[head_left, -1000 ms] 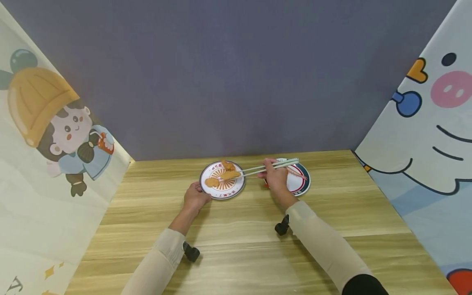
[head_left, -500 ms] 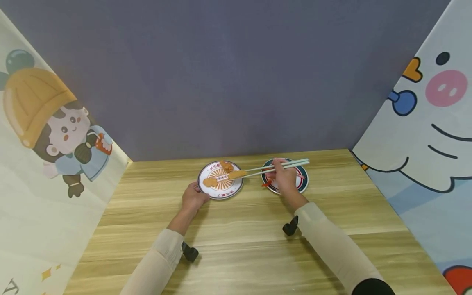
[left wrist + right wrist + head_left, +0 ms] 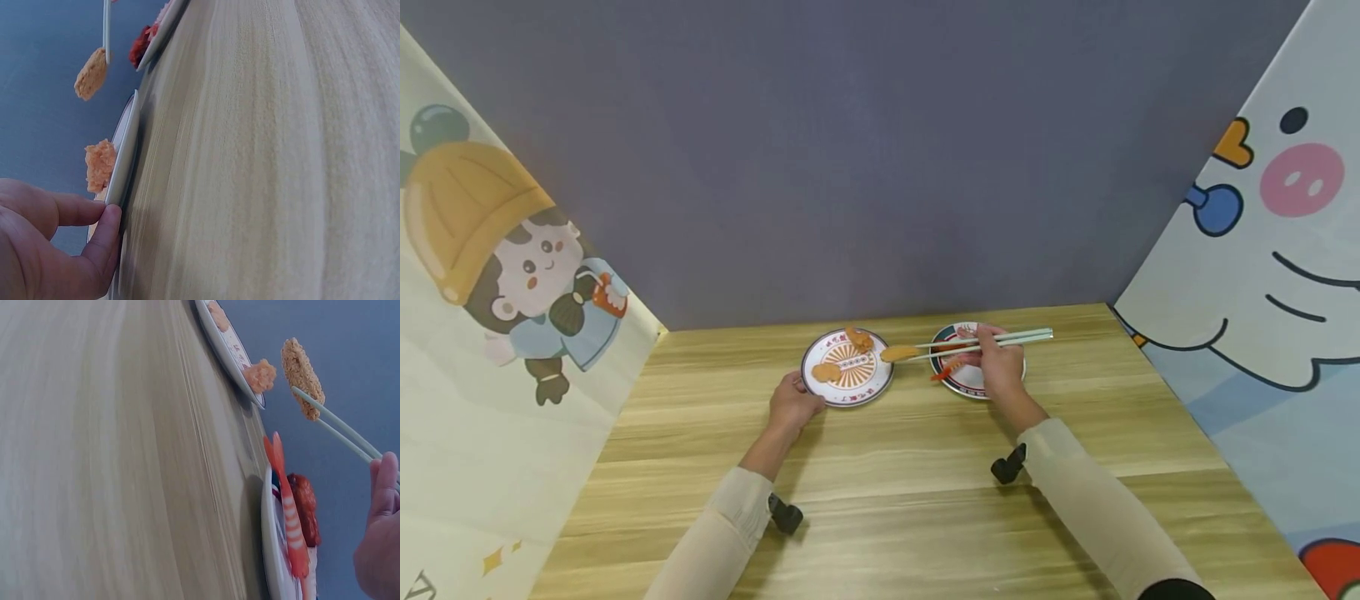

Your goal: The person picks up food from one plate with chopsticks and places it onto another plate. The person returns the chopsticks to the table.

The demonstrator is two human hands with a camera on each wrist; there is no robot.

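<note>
My left hand (image 3: pixel 793 403) pinches the near-left rim of a white patterned plate (image 3: pixel 867 389) between thumb and fingers. Two fried pieces, a rough orange one (image 3: pixel 859 339) and a flatter one (image 3: pixel 827 372), lie on that plate. With my right hand (image 3: pixel 1002 367) I hold pale green chopsticks (image 3: pixel 350 434). Their tips grip a golden breaded piece (image 3: pixel 302 378), raised in the air between the two plates. Below my right hand is a dark-rimmed plate (image 3: pixel 967 390), bearing a red-striped shrimp (image 3: pixel 291 522) and a glossy reddish-brown piece (image 3: pixel 304 506); my hand partly covers it in the head view.
The wooden tabletop (image 3: pixel 880 500) spreads out in front of the plates. A grey-blue panel (image 3: pixel 880 167) stands close behind them. Printed cartoon panels rise at the left (image 3: pixel 467 375) and right (image 3: pixel 1285 333).
My right hand and the chopsticks have moved right, lifting the breaded piece off the left plate into the gap between plates. My left hand keeps its hold on the rim.
</note>
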